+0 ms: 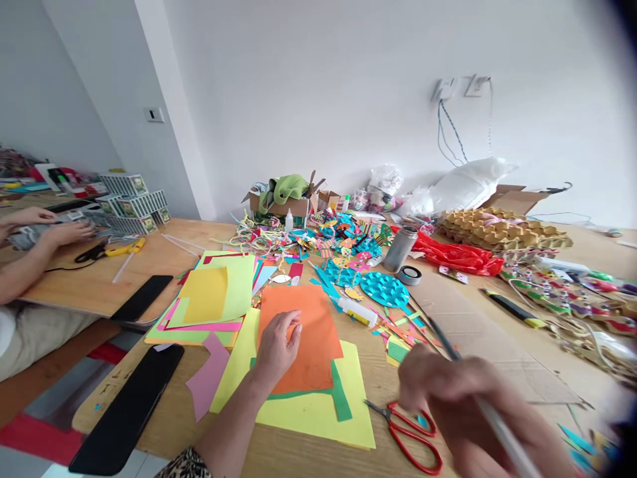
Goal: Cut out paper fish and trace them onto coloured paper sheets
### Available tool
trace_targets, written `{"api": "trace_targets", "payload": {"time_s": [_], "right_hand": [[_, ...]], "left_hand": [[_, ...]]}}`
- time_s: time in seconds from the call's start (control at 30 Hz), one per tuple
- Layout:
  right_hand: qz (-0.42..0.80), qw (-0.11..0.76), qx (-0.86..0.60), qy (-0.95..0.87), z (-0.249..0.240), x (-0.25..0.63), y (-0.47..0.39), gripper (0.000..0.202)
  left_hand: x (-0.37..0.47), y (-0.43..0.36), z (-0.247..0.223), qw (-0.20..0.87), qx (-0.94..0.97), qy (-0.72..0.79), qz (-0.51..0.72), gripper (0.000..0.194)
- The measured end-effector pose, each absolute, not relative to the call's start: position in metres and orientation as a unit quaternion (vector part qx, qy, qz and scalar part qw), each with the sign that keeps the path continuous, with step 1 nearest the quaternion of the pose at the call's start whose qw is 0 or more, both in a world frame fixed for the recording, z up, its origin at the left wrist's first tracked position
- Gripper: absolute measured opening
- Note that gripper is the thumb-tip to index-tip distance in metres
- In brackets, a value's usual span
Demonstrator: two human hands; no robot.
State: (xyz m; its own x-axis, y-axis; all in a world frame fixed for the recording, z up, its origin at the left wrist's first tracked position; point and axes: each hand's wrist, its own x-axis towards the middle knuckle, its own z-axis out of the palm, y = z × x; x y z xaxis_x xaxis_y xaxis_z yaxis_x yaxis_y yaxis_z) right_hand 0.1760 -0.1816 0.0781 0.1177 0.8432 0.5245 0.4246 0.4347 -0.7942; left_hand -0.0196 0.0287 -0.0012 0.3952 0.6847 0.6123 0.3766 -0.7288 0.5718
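My left hand lies on an orange sheet of paper, its fingers loosely bent and apart from the thumb. Under that sheet are a green piece and a larger yellow sheet. My right hand, blurred and close to the camera, is closed around a slim pen with a dark front end, held off the table. Red-handled scissors lie just left of the right hand, blades toward the yellow sheet. A white glue bottle lies beyond the orange sheet.
Stacked coloured paper and a purple piece lie left. Blue egg-tray cutouts, a metal bottle, tape, cardboard and a utility knife spread right. A co-worker's hands work far left.
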Motion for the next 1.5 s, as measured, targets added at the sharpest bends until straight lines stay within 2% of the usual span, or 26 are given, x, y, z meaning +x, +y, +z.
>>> {"api": "trace_targets", "payload": {"time_s": [0.1,0.23,0.37,0.63,0.73,0.97,1.2,1.5], "right_hand": [[0.167,0.500,-0.581,-0.621,0.088,0.163,-0.141,0.014],[0.191,0.400,-0.630,-0.637,0.052,0.168,-0.120,0.009],[0.214,0.319,-0.614,-0.690,0.023,0.176,-0.113,0.004],[0.156,0.197,-0.586,-0.770,0.026,0.171,-0.101,0.026],[0.150,0.200,-0.572,-0.781,0.021,0.173,-0.101,0.026],[0.101,0.281,-0.546,-0.783,-0.005,0.179,-0.101,0.018],[0.040,0.242,-0.522,-0.817,-0.008,0.178,-0.102,0.022],[0.029,0.216,-0.521,-0.825,-0.013,0.179,-0.101,0.023]], "left_hand": [[-0.028,0.011,0.010,0.170,0.838,0.317,0.410,0.021],[-0.045,-0.021,0.012,0.160,0.864,0.308,0.365,0.021],[-0.058,-0.049,-0.001,0.164,0.872,0.326,0.327,0.022],[-0.064,-0.070,-0.021,0.145,0.881,0.348,0.287,0.022],[-0.065,-0.069,-0.020,0.127,0.886,0.347,0.281,0.021],[-0.067,-0.064,-0.015,0.096,0.906,0.350,0.218,0.023],[-0.065,-0.059,-0.010,0.070,0.921,0.341,0.172,0.027],[-0.066,-0.056,-0.015,0.094,0.913,0.345,0.197,0.022]]}}
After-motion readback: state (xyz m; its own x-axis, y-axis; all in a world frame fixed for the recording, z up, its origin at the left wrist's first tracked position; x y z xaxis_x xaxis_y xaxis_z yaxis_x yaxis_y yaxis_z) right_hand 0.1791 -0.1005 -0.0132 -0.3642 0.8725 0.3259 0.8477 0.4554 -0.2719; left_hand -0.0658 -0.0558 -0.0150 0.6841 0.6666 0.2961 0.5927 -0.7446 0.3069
